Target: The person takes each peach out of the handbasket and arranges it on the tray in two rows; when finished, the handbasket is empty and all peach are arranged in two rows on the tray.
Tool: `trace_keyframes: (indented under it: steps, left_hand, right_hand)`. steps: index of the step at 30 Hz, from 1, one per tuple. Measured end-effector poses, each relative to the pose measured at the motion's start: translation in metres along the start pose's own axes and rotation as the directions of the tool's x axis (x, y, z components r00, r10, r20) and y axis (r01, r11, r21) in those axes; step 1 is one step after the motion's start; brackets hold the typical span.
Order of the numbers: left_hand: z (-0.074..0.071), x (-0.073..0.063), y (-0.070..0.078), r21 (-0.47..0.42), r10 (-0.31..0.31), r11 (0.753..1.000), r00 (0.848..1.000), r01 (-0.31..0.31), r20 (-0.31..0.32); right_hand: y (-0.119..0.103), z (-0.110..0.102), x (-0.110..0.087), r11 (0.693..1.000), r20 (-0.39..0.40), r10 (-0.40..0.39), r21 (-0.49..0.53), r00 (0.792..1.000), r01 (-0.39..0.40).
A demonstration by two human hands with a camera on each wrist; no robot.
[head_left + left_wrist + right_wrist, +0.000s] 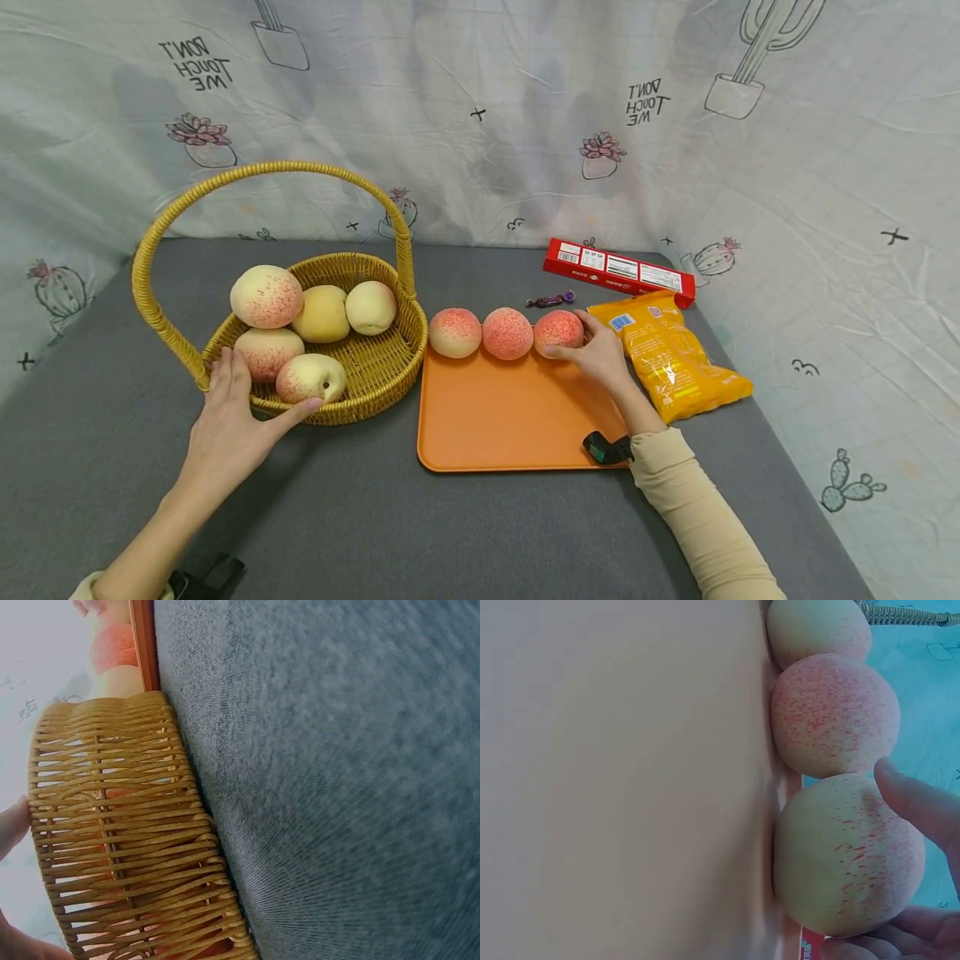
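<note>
My right hand point(603, 354) holds a red-speckled peach point(559, 330) at the far right corner of an orange tray point(495, 417), thumb on one side and fingers on the other. Two more peaches, a pale pink one point(454, 332) and a redder one point(508, 334), line up beside it along the tray's far edge. To the left stands a wicker basket point(386, 379) with a tall arched handle and several peaches point(267, 297) inside. With fingers fairly straight and thumb spread wide, my left hand point(228, 433) rests on the basket's near rim.
Right of the tray lies an orange snack bag point(678, 358), and the right forearm passes close by it. Behind are a red box point(618, 271) and a small purple-wrapped candy point(551, 299). A printed cloth point(480, 167) hangs at the back of the grey table point(360, 517).
</note>
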State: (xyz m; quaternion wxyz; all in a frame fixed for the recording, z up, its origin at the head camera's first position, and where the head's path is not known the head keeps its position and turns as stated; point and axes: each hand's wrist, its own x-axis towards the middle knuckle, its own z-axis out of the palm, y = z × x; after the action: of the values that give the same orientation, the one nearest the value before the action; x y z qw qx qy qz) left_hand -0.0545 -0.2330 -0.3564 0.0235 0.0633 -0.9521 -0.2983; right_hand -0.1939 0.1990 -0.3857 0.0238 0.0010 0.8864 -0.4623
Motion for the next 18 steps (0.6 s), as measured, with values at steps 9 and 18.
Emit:
trace_keyframes:
  steps: [9, 18]
  left_hand:
    - [0.0, 0.0, 0.0, -0.006, 0.002, 1.0, 1.0, -0.002, -0.009]
    - [0.0, 0.0, 0.001, -0.013, 0.0, 1.0, 1.0, 0.0, -0.008]
  right_hand:
    - [-0.012, -0.008, -0.003, 0.998, -0.021, -0.02, 0.054, 1.0, 0.021]
    - [-0.04, -0.002, -0.012, 0.981, -0.085, -0.155, 0.104, 0.984, 0.164]
